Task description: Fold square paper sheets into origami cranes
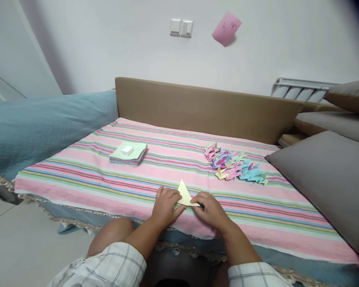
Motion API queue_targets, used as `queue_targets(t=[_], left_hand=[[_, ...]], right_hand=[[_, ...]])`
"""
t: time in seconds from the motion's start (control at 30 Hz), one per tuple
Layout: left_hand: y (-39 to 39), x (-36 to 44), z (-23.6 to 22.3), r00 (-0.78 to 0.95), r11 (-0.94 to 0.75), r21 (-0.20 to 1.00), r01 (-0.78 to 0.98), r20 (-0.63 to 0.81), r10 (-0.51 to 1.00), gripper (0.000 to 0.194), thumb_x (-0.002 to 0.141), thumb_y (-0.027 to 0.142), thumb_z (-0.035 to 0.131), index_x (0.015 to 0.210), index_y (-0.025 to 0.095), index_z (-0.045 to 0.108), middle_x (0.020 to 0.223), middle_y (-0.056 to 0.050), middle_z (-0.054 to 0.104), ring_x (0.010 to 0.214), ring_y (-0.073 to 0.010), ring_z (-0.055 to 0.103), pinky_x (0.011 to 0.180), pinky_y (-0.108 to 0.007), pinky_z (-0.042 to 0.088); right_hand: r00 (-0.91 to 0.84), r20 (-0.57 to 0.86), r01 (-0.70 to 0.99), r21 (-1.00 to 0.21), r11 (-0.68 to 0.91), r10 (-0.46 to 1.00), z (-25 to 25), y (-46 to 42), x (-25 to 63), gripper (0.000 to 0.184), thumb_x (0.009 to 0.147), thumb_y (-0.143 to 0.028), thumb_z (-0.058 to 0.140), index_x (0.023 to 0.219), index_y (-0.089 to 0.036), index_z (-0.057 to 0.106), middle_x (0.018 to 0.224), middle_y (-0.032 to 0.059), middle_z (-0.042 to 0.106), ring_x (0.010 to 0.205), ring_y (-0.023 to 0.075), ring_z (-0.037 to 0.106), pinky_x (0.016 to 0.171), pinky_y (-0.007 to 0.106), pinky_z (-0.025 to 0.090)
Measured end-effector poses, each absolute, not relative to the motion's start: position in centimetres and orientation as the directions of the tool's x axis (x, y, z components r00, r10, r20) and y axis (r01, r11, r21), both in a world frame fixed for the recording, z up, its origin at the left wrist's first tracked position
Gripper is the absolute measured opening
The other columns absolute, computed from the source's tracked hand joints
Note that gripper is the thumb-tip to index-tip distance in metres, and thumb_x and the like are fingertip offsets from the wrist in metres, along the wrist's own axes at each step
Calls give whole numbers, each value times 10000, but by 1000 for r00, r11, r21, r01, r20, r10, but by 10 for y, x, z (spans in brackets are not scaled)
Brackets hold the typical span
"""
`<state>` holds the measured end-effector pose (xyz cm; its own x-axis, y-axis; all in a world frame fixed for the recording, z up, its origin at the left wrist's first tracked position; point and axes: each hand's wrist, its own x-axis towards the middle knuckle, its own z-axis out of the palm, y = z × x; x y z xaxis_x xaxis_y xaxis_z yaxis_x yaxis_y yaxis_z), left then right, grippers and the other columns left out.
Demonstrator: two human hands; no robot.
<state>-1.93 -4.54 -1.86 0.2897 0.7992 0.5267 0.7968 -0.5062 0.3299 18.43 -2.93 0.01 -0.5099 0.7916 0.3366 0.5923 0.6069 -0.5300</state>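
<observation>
A pale yellow sheet of paper (184, 193), folded into a triangle, lies on the striped cloth close to the front edge, one point facing away from me. My left hand (166, 204) grips its left corner, thumb at the near edge and fingers curled over the top. At the right corner, my right hand (208, 208) pinches the paper between thumb and fingers. Beyond my right hand sits a cluster of folded paper cranes (227, 164) in pink, purple, green, yellow and blue. The underside of the paper is hidden.
A stack of coloured paper squares (128, 155) with a small white box (127, 150) on top lies at the left. Grey cushions (323, 175) are piled at the right. A brown backrest (197, 105) runs along the wall, and a pink note (226, 29) hangs above.
</observation>
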Motion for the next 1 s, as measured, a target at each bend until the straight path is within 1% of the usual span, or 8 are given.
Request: queue_targets(t=[0.13,0.3,0.37,0.47,0.57,0.7,0.9,1.0], left_hand=[[-46,-18,-16,280,-505,334,796,537,796,93,746,256,602,837,241,616,984,-30,679,945,-218,569,1026,-515,258],[-48,-20,-14,308,-537,372,757,522,795,46,763,261,590,797,235,604,953,-19,693,939,-200,583,1048,-527,216],[-48,-21,-14,336,-562,378,736,518,787,39,768,267,595,792,236,603,946,-6,696,943,-189,586,1054,-524,207],[-47,-22,-16,329,-563,368,740,531,781,67,764,298,618,763,231,610,973,-18,689,956,-193,584,1043,-519,236],[-45,-22,-18,259,-518,363,775,566,783,158,760,365,634,710,216,614,1004,-50,676,956,-212,576,1008,-510,300],[-43,-22,-19,184,-450,352,821,583,791,235,807,389,579,662,207,610,1000,-64,676,944,-229,572,970,-510,344],[-40,-18,-20,162,-396,323,859,563,810,237,826,371,550,663,206,596,1021,-55,672,945,-240,570,963,-510,354],[-40,-18,-21,160,-388,304,870,571,805,193,822,348,553,699,205,594,1039,-57,664,950,-244,566,968,-504,349]], right_hand=[[-539,374,547,-526,651,755,1,-31,182,140,760,-225,574,859,-233,672,826,40,626,849,192,570,807,343,428],[-481,400,562,-542,625,780,-9,-24,180,218,746,-254,623,960,-235,661,918,58,609,907,209,545,818,354,428],[-467,402,569,-545,616,788,-14,-21,180,218,748,-253,628,962,-240,667,934,58,598,921,210,536,827,358,423],[-463,393,574,-550,607,795,-17,-18,179,164,760,-270,629,913,-248,684,929,51,588,920,205,530,827,357,415],[-443,385,584,-561,586,810,-16,-18,178,129,790,-307,603,862,-237,684,926,50,582,919,201,526,820,349,411],[-382,384,597,-592,542,841,-16,-17,175,188,817,-346,560,721,-206,642,897,46,575,890,193,526,798,327,411],[-237,391,669,-598,441,889,-22,-16,163,243,825,-357,536,639,-207,581,878,46,584,867,197,519,810,330,391],[-168,385,718,-584,380,908,-23,-17,157,260,813,-363,549,607,-204,552,874,49,584,864,201,508,805,333,380]])
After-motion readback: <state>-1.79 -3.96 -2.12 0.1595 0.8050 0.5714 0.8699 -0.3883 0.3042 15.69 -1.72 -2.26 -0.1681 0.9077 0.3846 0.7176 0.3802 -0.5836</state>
